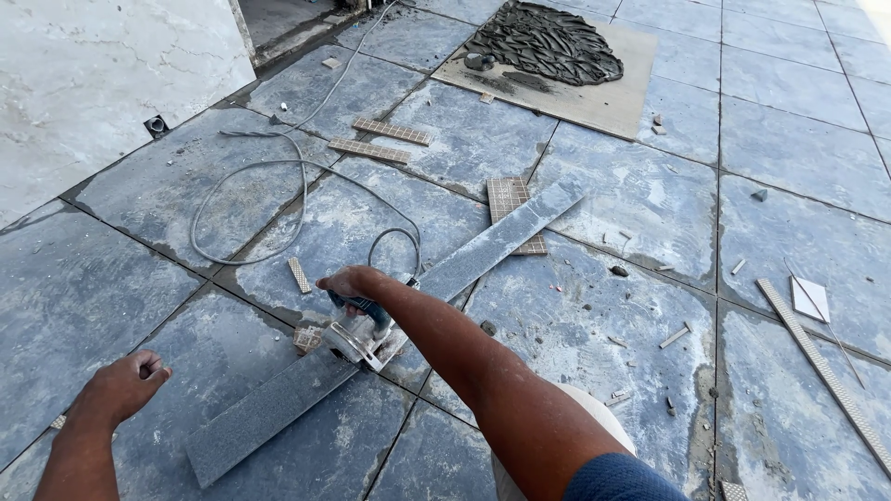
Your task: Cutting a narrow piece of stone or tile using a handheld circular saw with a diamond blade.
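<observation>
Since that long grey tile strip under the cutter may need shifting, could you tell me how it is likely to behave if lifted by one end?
The long tile strip looks rigid, so it should not sag. Being long and narrow, it could snap if lifted by one end. It lies flat, unlikely to roll, and the right hand holds the cutter on it.

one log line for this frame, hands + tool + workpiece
right hand: grips tile cutter | cutter: on long grey tile strip | left hand: loosely closed, on floor tile, holds nothing | cord: looped behind
</observation>
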